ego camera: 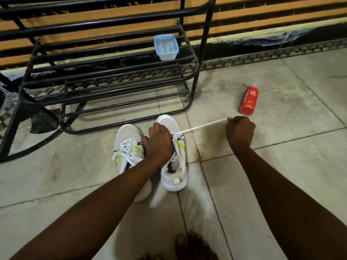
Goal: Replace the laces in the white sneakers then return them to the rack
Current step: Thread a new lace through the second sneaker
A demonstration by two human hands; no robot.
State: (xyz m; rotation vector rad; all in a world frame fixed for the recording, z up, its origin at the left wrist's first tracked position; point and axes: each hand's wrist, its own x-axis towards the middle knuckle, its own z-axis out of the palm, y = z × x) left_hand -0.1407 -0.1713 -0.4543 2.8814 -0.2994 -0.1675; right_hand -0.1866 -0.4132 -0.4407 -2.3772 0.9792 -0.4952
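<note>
Your left hand [159,143] hides the right-hand sneaker's [174,177] eyelets. At 6 o'clock, your feet [195,246] are cut by the bottom edge.

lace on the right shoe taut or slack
Taut: the lace runs in a straight line from the right shoe to the right hand, which grips its end; the left hand holds the shoe.

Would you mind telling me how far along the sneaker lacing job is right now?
The laced sneaker looks finished. In hand: the left hand steadies the other sneaker while the right hand pulls a lace taut from it; whether it goes in or out, I cannot tell. Left: finishing that shoe and setting both on the rack.
</note>
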